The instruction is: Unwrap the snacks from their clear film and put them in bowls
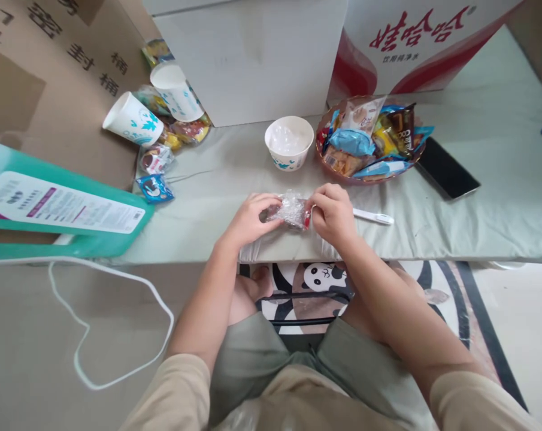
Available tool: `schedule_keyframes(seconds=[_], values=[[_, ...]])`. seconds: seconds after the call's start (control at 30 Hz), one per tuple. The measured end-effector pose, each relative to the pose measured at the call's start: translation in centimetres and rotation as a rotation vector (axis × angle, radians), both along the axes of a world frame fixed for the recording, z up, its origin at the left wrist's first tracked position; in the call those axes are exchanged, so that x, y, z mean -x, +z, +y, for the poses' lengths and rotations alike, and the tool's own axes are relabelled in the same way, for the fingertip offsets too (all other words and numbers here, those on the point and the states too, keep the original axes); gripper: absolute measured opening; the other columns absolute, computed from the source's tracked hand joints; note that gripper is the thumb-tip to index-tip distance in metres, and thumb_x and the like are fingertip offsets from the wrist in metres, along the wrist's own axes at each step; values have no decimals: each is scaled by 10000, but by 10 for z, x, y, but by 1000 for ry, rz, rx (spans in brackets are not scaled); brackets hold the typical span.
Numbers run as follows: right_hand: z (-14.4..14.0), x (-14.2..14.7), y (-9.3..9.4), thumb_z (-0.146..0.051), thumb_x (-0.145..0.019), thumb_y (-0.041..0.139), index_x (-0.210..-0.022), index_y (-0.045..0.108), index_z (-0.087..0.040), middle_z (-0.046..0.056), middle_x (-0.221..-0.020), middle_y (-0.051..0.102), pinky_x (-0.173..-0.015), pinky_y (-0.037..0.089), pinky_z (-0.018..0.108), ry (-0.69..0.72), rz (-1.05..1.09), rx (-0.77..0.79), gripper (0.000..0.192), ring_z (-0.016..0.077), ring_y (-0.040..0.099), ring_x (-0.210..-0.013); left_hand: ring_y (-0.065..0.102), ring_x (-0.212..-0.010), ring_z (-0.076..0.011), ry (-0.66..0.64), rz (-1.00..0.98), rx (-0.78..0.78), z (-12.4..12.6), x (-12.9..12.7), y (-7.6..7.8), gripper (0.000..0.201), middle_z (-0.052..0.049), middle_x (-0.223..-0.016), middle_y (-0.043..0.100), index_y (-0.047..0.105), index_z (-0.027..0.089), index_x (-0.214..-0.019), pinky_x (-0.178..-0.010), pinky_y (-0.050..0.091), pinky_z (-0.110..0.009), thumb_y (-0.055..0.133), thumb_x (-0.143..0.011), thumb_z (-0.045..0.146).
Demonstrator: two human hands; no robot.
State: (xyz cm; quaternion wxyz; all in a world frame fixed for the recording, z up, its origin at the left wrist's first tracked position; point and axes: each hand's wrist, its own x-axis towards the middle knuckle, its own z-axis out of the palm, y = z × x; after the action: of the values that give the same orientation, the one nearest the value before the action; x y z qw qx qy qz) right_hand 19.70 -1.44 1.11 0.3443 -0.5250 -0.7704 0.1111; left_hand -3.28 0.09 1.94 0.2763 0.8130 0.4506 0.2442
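A small packet wrapped in crinkled clear plastic point(291, 209), with red showing at its right end, lies at the front of the cloth-covered surface between my hands. My left hand point(254, 216) grips its left side, thumb below and fingers above. At the right end, my right hand point(332, 211) is closed with thumb and forefinger pinching the wrapper's edge. What is inside the packet cannot be made out. A slim white pen-like tool point(373, 216) lies just right of my right hand. Behind the packet stands a white paper bowl point(289, 142) with clear plastic in it.
A bowl of wrapped snacks point(374, 143) stands behind my right hand, beside a black phone point(448, 169). Paper cups point(133, 120) and snack packets point(156, 188) lie at the left, near a green container point(68, 197). Cartons point(253, 60) line the back.
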Motion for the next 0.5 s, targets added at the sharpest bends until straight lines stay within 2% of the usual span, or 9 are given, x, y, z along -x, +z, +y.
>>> schedule_keyframes(seconds=[0.07, 0.13, 0.2, 0.27, 0.37, 0.43, 0.5], values=[[1, 2, -1, -75, -777, 471, -1052, 730, -197, 109, -1143, 712, -931, 425, 391, 44, 19, -18, 397, 255, 597, -1057, 683, -1146, -234, -18, -45, -17, 2, -3, -2, 164, -74, -1197, 771, 750, 218, -1018, -1071, 486, -439, 690, -873, 267], [4, 9, -2, -74, -771, 466, -1205, 693, -189, 112, -1194, 712, -985, 414, 400, 84, -3, 22, 503, 263, 591, -1127, 700, -1105, -220, 0, -97, -34, 3, -9, -3, 133, -52, -1121, 793, 760, 230, -947, -1055, 496, -426, 646, -880, 224], [7, 14, -1, -88, -802, 448, -1135, 720, -203, 99, -1047, 734, -970, 412, 408, 55, -35, 82, 445, 266, 599, -1061, 713, -1035, -213, 110, -153, -26, 2, -15, -3, 126, -41, -1030, 799, 753, 228, -887, -997, 522, -392, 634, -859, 201], [5, 13, 1, -109, -830, 436, -985, 747, -217, 91, -921, 717, -942, 412, 415, -4, -39, 108, 364, 266, 590, -996, 720, -917, -196, 289, -242, 28, 4, -18, -5, 106, -33, -915, 781, 720, 217, -847, -876, 546, -335, 623, -831, 178], [-6, -5, 6, -122, -801, 464, -849, 739, -231, 85, -899, 701, -963, 401, 443, -68, -18, 106, 300, 273, 574, -1019, 665, -680, -143, 513, -410, 139, 10, -11, -11, 152, 14, -724, 698, 646, 219, -866, -675, 499, -257, 598, -766, 115], [-15, -24, 6, -129, -769, 498, -796, 722, -238, 74, -894, 712, -992, 385, 469, -82, -41, 119, 251, 285, 573, -1058, 584, -558, -127, 612, -405, 186, 16, 0, -17, 224, 54, -612, 621, 615, 227, -867, -601, 443, -244, 588, -707, 73], [-24, -43, 4, -139, -766, 519, -769, 710, -242, 66, -934, 737, -1016, 375, 489, -99, -87, 131, 217, 296, 576, -1105, 531, -520, -132, 709, -284, 186, 20, 12, -19, 224, 66, -554, 568, 608, 226, -816, -593, 425, -253, 586, -668, 58]])
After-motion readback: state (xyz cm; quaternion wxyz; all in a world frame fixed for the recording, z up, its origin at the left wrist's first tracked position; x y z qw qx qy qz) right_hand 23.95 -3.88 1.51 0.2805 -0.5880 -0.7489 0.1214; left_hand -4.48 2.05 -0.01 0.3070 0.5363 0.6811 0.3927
